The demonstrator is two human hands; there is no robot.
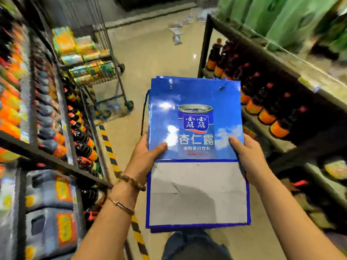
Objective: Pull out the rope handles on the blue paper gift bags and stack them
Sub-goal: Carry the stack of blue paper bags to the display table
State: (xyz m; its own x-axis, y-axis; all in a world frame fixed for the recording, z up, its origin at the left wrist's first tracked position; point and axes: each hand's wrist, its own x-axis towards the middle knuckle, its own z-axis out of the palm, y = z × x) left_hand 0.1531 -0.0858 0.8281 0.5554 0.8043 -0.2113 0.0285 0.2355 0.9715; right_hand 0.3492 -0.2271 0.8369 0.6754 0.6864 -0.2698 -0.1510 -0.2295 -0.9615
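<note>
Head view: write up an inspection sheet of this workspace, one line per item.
Surface: no table seen; the bags are held in the air above the tan aisle floor.
Job's things: flat stack of blue gift bags, can picture facing up, grey folded base toward the person; one dark rope handle hangs off the left edge.
Clutter: scattered packets on the far floor.
Grippers: left hand and right hand each clamp a side of the stack, thumbs on top.
Cables: nothing seen.
Surroundings: bottle shelves on both sides; loaded wire cart ahead on the left; yellow-black floor tape.
</note>
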